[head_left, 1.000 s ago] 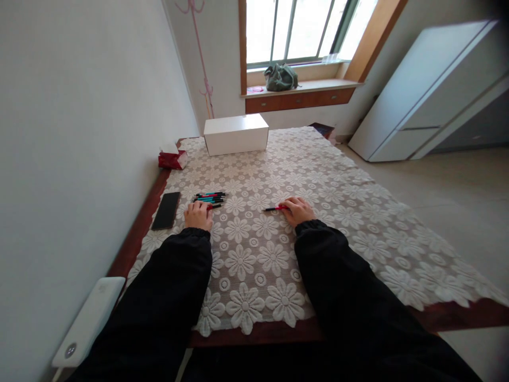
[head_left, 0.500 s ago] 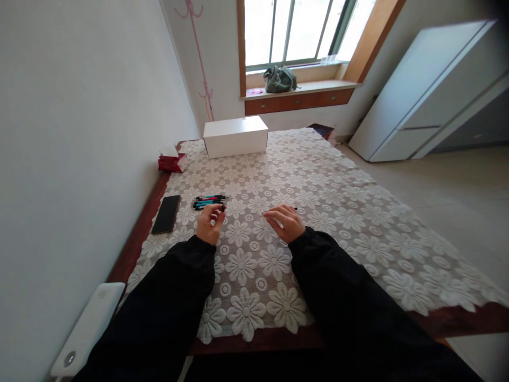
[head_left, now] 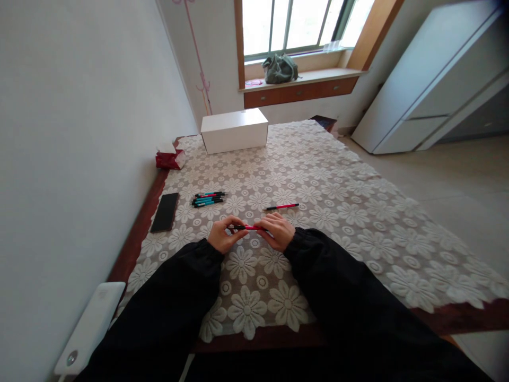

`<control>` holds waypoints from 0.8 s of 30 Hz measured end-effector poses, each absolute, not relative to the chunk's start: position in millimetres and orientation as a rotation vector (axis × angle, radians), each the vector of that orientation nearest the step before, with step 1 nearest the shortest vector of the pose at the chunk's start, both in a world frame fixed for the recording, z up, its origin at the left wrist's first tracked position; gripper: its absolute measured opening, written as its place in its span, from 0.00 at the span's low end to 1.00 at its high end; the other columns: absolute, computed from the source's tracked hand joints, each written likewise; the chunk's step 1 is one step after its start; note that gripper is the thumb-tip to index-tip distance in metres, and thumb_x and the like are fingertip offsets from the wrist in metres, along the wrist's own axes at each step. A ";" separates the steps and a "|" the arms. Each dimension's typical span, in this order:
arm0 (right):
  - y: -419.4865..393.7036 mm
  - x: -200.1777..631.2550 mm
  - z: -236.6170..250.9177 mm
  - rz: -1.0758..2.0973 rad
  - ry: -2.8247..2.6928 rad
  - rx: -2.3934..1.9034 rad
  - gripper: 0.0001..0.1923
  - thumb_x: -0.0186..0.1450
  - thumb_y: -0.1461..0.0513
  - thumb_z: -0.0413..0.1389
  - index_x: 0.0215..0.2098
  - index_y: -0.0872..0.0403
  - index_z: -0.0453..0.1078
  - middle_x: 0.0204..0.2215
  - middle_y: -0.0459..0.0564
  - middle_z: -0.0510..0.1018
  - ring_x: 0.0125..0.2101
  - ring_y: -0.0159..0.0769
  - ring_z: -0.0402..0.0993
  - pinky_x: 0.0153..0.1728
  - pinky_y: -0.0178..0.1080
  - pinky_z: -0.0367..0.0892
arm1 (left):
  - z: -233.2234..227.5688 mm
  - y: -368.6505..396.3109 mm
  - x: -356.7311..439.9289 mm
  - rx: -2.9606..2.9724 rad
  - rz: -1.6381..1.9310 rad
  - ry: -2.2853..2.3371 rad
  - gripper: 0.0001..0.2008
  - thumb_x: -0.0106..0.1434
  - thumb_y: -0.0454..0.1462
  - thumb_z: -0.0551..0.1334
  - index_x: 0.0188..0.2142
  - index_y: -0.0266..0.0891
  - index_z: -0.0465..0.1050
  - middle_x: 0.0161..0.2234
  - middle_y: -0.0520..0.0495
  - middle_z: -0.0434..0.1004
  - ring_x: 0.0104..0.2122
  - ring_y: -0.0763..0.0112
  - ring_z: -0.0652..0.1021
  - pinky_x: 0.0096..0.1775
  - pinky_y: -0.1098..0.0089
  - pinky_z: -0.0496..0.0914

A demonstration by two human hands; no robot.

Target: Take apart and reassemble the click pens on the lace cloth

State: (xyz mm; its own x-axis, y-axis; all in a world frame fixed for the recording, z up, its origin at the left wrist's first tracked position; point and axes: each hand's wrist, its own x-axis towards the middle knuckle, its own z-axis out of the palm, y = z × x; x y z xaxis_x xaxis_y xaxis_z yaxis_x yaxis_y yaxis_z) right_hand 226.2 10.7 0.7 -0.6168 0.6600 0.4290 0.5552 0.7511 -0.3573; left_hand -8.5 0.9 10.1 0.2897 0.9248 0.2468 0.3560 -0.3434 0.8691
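Observation:
My left hand [head_left: 223,236] and my right hand [head_left: 278,231] meet just above the lace tablecloth [head_left: 338,191], both gripping one red pen [head_left: 248,227] held level between them. A second red pen [head_left: 283,206] lies on the cloth just beyond my right hand. A small pile of several teal, red and black pens [head_left: 208,198] lies farther back on the left, beyond my left hand.
A black phone [head_left: 165,211] lies near the table's left edge by the wall. A red tissue pack [head_left: 170,158] and a white box [head_left: 234,130] stand at the far end. A white device [head_left: 89,328] sits at the near left. A white cabinet [head_left: 433,79] stands at the right.
My left hand took a red pen from the pile and came toward the middle. My right hand left its red pen on the cloth and joined the left on the picked pen.

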 end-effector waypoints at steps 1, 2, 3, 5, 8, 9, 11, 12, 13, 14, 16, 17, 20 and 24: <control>10.5 226.2 1.4 0.241 -2.397 -0.926 0.14 0.73 0.57 0.47 0.42 0.53 0.73 0.33 0.52 0.79 0.36 0.39 0.71 0.41 0.41 0.60 | 8.7 2.6 -10.7 1.922 1.022 1.183 0.11 0.59 0.43 0.69 0.37 0.39 0.76 0.34 0.46 0.83 0.31 0.69 0.80 0.33 0.69 0.73; 10.4 226.2 1.8 0.228 -2.391 -0.945 0.14 0.72 0.57 0.47 0.41 0.53 0.73 0.33 0.52 0.79 0.35 0.39 0.71 0.40 0.41 0.59 | 7.2 4.4 -12.9 1.997 1.024 1.215 0.10 0.59 0.43 0.69 0.37 0.40 0.77 0.33 0.47 0.83 0.30 0.70 0.79 0.33 0.69 0.73; 10.4 226.3 1.9 0.218 -2.384 -0.968 0.13 0.72 0.58 0.47 0.41 0.53 0.72 0.32 0.52 0.79 0.34 0.39 0.71 0.40 0.41 0.59 | 6.0 5.9 -15.1 2.075 1.019 1.240 0.10 0.59 0.43 0.69 0.38 0.40 0.77 0.33 0.47 0.82 0.29 0.70 0.78 0.33 0.68 0.73; 10.7 226.4 0.6 0.216 -2.381 -1.000 0.14 0.72 0.58 0.46 0.39 0.54 0.72 0.31 0.51 0.79 0.33 0.38 0.71 0.39 0.40 0.59 | 4.7 8.0 -18.3 2.231 0.989 1.248 0.10 0.61 0.43 0.68 0.39 0.41 0.78 0.33 0.47 0.82 0.30 0.69 0.77 0.35 0.67 0.73; 11.7 226.2 -4.4 0.245 -2.421 -1.029 0.16 0.73 0.59 0.44 0.38 0.53 0.72 0.33 0.52 0.80 0.33 0.37 0.73 0.38 0.39 0.61 | 6.4 7.4 -19.6 2.433 0.906 1.199 0.09 0.64 0.43 0.65 0.40 0.42 0.78 0.36 0.46 0.83 0.36 0.66 0.78 0.41 0.65 0.74; 12.2 226.1 -6.5 0.253 -2.442 -1.047 0.16 0.73 0.58 0.44 0.38 0.52 0.72 0.33 0.52 0.80 0.33 0.37 0.73 0.38 0.38 0.62 | 7.6 6.5 -19.2 2.474 0.887 1.198 0.08 0.65 0.43 0.64 0.40 0.42 0.78 0.36 0.46 0.83 0.37 0.65 0.78 0.42 0.64 0.73; 13.6 226.0 -10.7 0.257 -2.492 -1.092 0.17 0.74 0.57 0.44 0.39 0.51 0.73 0.33 0.51 0.81 0.33 0.37 0.74 0.37 0.37 0.62 | 10.2 4.8 -18.1 2.512 0.872 1.221 0.09 0.65 0.43 0.63 0.39 0.43 0.78 0.36 0.47 0.83 0.38 0.64 0.78 0.44 0.63 0.73; 14.3 225.8 -12.7 0.253 -2.514 -1.118 0.17 0.74 0.56 0.44 0.39 0.51 0.73 0.33 0.51 0.81 0.33 0.37 0.74 0.36 0.37 0.62 | 11.2 4.3 -17.7 2.519 0.868 1.236 0.09 0.66 0.44 0.63 0.39 0.43 0.78 0.35 0.47 0.83 0.37 0.64 0.78 0.44 0.63 0.73; 14.9 225.7 -14.4 0.247 -2.530 -1.144 0.16 0.74 0.56 0.44 0.40 0.51 0.73 0.33 0.51 0.81 0.32 0.37 0.74 0.36 0.37 0.62 | 11.9 3.9 -17.4 2.524 0.863 1.251 0.10 0.66 0.44 0.63 0.39 0.43 0.79 0.35 0.47 0.83 0.37 0.64 0.78 0.43 0.63 0.73; 15.5 225.5 -15.7 0.241 -2.545 -1.166 0.16 0.74 0.56 0.45 0.40 0.51 0.73 0.33 0.51 0.81 0.32 0.37 0.74 0.35 0.37 0.62 | 12.2 3.8 -17.2 2.531 0.851 1.265 0.10 0.66 0.45 0.62 0.39 0.43 0.79 0.34 0.47 0.83 0.37 0.64 0.78 0.43 0.63 0.72; 16.2 225.1 -17.2 0.230 -2.563 -1.206 0.15 0.73 0.56 0.46 0.40 0.51 0.73 0.33 0.51 0.81 0.32 0.37 0.75 0.34 0.37 0.61 | 11.8 4.0 -17.3 2.544 0.813 1.295 0.11 0.66 0.46 0.62 0.39 0.44 0.79 0.34 0.48 0.84 0.37 0.63 0.77 0.43 0.63 0.72; 16.3 224.8 -17.4 0.226 -2.567 -1.225 0.15 0.73 0.56 0.46 0.40 0.51 0.73 0.33 0.51 0.81 0.32 0.37 0.75 0.34 0.36 0.61 | 11.2 4.2 -17.5 2.549 0.794 1.311 0.11 0.66 0.46 0.62 0.39 0.44 0.80 0.35 0.48 0.84 0.37 0.63 0.77 0.43 0.63 0.72; 15.9 223.6 -16.2 0.222 -2.588 -1.262 0.14 0.73 0.55 0.47 0.41 0.51 0.73 0.33 0.51 0.81 0.32 0.38 0.75 0.32 0.36 0.60 | 9.0 4.5 -17.4 2.565 0.754 1.336 0.11 0.66 0.46 0.62 0.40 0.45 0.80 0.36 0.48 0.83 0.38 0.63 0.76 0.43 0.62 0.71; 14.8 222.5 -14.0 0.203 -2.621 -1.295 0.13 0.73 0.55 0.48 0.42 0.51 0.72 0.33 0.51 0.81 0.32 0.38 0.76 0.32 0.36 0.60 | 7.8 4.4 -16.2 2.595 0.712 1.355 0.12 0.67 0.46 0.61 0.39 0.45 0.80 0.36 0.48 0.83 0.38 0.62 0.75 0.43 0.62 0.70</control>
State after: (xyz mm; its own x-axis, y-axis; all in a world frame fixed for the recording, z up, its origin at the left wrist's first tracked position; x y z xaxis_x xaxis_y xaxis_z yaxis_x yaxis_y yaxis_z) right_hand 222.5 14.8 -14.0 -0.5917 0.7961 0.1269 0.7670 0.6044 -0.2154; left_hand -16.2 4.4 7.8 0.4861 0.8020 0.3472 0.7410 -0.5889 0.3227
